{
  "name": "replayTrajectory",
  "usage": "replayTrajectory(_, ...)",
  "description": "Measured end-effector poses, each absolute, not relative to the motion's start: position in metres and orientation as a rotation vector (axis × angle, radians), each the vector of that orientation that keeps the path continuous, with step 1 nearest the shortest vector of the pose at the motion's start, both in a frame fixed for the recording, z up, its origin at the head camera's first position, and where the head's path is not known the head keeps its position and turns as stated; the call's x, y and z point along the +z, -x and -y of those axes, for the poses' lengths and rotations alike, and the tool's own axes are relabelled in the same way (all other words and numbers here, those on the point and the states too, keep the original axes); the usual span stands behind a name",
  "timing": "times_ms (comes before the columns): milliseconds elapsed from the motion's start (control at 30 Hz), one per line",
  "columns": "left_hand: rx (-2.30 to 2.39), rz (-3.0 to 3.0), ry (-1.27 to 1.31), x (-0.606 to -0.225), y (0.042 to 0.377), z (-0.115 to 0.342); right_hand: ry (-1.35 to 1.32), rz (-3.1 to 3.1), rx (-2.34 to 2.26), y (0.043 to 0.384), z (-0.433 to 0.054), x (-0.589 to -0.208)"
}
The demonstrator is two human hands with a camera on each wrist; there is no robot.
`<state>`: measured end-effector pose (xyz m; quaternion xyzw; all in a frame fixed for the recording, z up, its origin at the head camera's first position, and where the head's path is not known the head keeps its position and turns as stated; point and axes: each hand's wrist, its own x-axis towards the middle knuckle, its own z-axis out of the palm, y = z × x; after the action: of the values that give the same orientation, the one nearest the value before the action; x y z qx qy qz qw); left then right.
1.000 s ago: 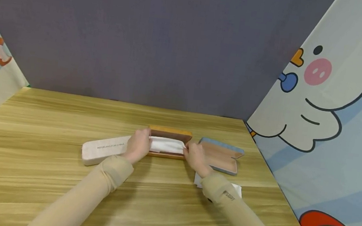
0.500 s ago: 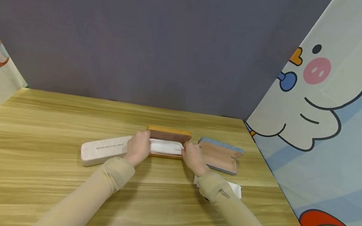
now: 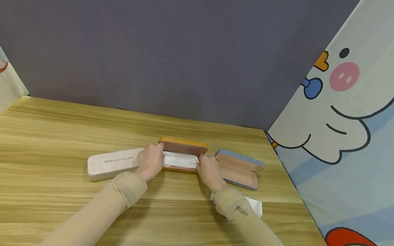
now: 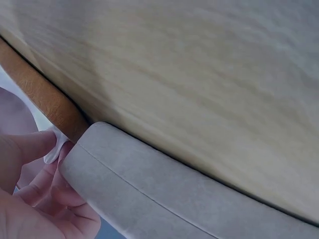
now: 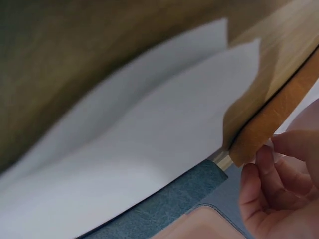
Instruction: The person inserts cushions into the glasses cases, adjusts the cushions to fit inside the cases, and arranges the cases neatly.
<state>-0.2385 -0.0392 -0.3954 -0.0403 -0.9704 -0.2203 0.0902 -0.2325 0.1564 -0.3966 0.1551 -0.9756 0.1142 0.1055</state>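
An orange-brown glasses case [image 3: 184,142] stands open, its lid raised at the back and its lining mauve. A strip of folded white tissue [image 3: 179,160] lies lengthwise in it. At the case's left end my left hand [image 3: 150,161] pinches one end of the tissue between thumb and fingers; the left wrist view shows this white corner [image 4: 54,149] close up. My right hand [image 3: 210,172] pinches the opposite end, and in the right wrist view only a small bit of white shows between the fingertips [image 5: 279,141].
Left of my left hand lies a closed pale glasses case [image 3: 112,163] with printed lettering. A blue glasses case [image 3: 239,170] lies open on the right. White sheets [image 5: 149,129] lie on the wooden table [image 3: 65,128] under my right forearm. A dark panel [image 3: 154,45] rises behind.
The tissue has gone from slightly crumpled and raised to flatter and lower inside the case. My right hand has shifted slightly left; the left hand has barely moved.
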Motion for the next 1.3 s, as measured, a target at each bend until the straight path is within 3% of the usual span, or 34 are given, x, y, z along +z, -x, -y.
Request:
replayTrajectory(667, -0.868, 2.882, 0.146, -0.384, 0.239, 0.043, -0.361, 3.006, 0.383, 0.236, -0.162, -0.391)
replayTrajectory(1300, -1.73, 2.963, -0.044, -0.361, 0.239, 0.047, -0.144, 3.181, 0.993, 0.234, -0.163, -0.371)
